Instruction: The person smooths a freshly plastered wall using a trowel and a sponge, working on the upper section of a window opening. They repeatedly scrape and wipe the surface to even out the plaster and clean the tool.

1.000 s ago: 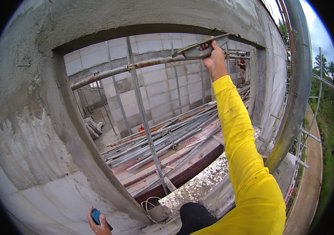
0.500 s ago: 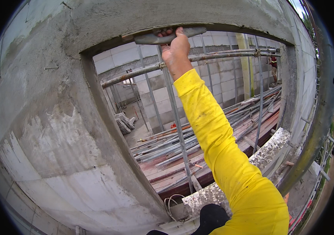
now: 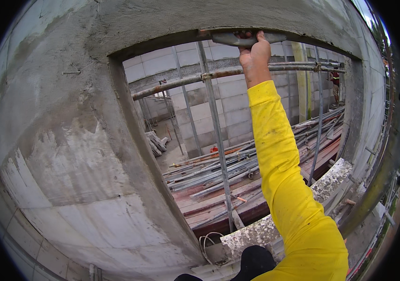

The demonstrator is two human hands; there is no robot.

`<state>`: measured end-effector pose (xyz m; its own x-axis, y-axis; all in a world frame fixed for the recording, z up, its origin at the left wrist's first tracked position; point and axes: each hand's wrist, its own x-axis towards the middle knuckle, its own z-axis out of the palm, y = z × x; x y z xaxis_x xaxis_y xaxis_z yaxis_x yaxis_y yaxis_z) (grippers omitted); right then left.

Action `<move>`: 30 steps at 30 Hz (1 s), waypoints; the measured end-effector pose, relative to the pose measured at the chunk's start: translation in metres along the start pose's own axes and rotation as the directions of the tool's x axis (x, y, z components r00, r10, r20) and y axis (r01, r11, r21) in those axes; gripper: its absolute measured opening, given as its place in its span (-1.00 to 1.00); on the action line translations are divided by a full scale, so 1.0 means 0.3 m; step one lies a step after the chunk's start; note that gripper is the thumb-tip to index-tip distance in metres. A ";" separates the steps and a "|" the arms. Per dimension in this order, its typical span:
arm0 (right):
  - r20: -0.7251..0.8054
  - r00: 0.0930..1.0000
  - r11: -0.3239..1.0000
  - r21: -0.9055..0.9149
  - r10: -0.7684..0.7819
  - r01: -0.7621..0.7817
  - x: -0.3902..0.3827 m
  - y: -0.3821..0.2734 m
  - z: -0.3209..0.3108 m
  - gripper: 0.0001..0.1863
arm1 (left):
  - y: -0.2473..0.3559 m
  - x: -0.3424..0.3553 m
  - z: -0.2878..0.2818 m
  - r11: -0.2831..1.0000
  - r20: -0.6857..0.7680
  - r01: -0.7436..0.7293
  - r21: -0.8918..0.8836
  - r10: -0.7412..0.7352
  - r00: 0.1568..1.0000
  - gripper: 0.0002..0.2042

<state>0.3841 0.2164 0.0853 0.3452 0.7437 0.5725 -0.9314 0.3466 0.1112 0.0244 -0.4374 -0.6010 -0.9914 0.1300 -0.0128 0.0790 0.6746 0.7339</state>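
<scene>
My right hand (image 3: 255, 54), at the end of a yellow-sleeved arm, grips a grey plastering float (image 3: 225, 38) by its handle, its fingers curled round. The float is raised against the lower edge of the rough plastered lintel (image 3: 172, 18) above the wall opening. Fresh-looking grey plaster and paler patches cover the wall (image 3: 78, 159) left of the opening. My left hand is out of view.
Scaffold pipes (image 3: 186, 82) cross the opening, with loose pipes (image 3: 200, 178) lying on planks behind it and a block wall (image 3: 233, 119) beyond. A person (image 3: 335, 86) stands at the far right inside. A thick curved pole (image 3: 368, 201) runs outside on the right.
The float went up against the lintel's edge, then slid rightward along it. My left hand with a blue object has left the view. The camera has turned, shifting the opening rightward.
</scene>
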 end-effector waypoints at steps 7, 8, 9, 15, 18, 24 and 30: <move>0.001 0.915 0.914 0.021 0.405 -0.404 -0.359 0.442 0.118 -0.75 | 0.220 0.220 0.135 0.822 -0.153 -0.549 -0.155 0.529 0.835 -0.44; -0.029 0.919 0.918 -0.041 0.394 -0.395 -0.367 0.427 0.091 -0.77 | 0.326 0.192 0.146 0.845 0.002 -0.443 -0.299 0.465 0.885 -0.46; -0.038 0.942 0.940 -0.066 0.332 -0.334 -0.378 0.389 0.050 -0.78 | 0.505 0.097 0.134 0.861 0.170 -0.303 -0.410 0.398 0.901 -0.47; 0.226 0.971 0.901 -0.401 -0.077 0.164 -0.572 -0.091 -0.283 -0.71 | 0.779 -0.151 0.277 0.695 0.565 0.036 -0.718 0.552 0.613 -0.50; 0.255 0.951 0.618 -0.723 -0.175 0.308 -0.760 -0.380 -0.376 -0.75 | 0.857 -0.189 0.528 0.533 0.360 -0.379 -0.756 0.823 0.439 -0.49; 0.299 0.939 0.463 -0.817 -0.169 0.343 -1.084 -0.628 -0.289 -0.70 | 1.240 -0.405 0.676 0.629 0.639 0.111 -0.769 0.759 0.128 -0.34; 0.457 0.867 0.448 -0.744 -0.198 0.495 -1.336 -1.088 0.005 -0.67 | 1.450 -0.655 0.749 0.644 0.588 0.213 -0.735 0.762 -0.273 -0.26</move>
<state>0.5495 -0.1958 -0.1792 0.4309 0.3146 0.8458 -0.1603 0.9490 -0.2713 0.2769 -0.0062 -0.4320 0.3924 0.9052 0.1633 -0.2364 -0.0723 0.9690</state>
